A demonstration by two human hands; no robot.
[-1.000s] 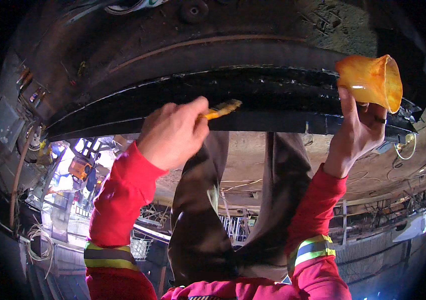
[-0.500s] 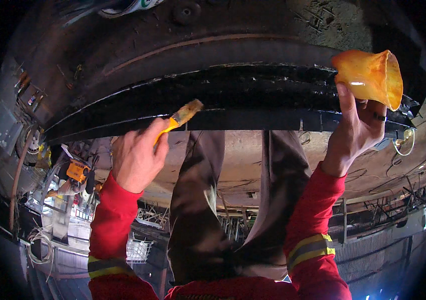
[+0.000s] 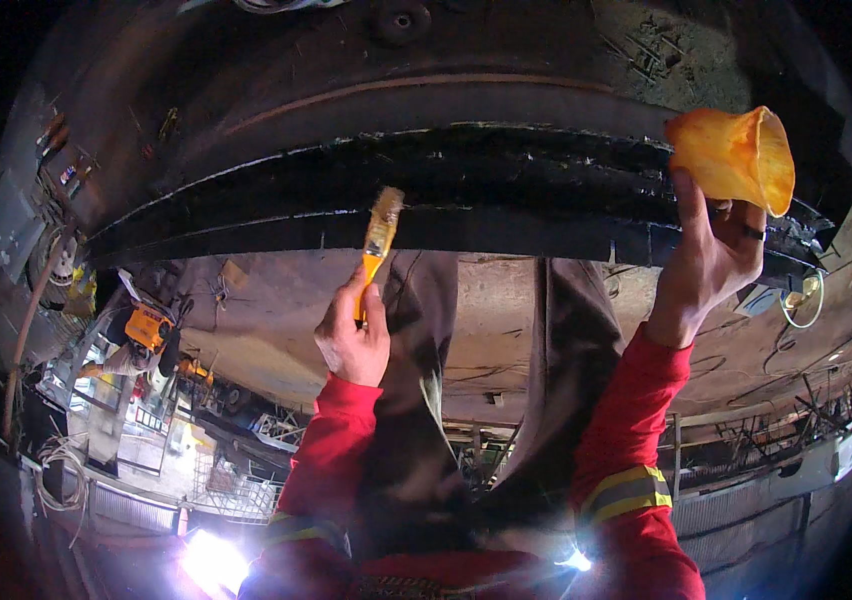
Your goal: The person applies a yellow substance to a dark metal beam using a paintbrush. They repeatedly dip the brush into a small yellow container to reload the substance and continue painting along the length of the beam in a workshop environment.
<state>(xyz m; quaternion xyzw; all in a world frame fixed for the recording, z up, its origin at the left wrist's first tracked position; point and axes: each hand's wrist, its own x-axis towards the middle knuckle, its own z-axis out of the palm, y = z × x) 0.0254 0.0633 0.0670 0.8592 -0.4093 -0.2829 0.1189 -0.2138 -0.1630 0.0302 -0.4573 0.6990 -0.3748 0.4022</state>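
Note:
My left hand (image 3: 354, 338) is closed around the yellow handle of a paintbrush (image 3: 382, 232). Its bristles point away from me, in front of a long black metal beam (image 3: 506, 190); whether they touch it I cannot tell. At the right, my right hand (image 3: 711, 255) grips an orange-yellow cup-like container (image 3: 731, 155) from below. The container lies tilted, its flared mouth facing right, and its inside is mostly hidden. Light glints along the ridges of the beam, which runs across the view beyond my legs.
On the floor at the left lies an orange box-shaped device (image 3: 149, 328). Coiled pale cable (image 3: 64, 478) lies near the lower left. A white cable loop (image 3: 814, 302) hangs by the beam's right end. Far off are a round disc (image 3: 403, 20) and thin scraps (image 3: 651, 50).
My left hand has moved right and toward me, and the paintbrush has turned more upright. My right hand and the container have barely shifted. Bright flares now show at the bottom.

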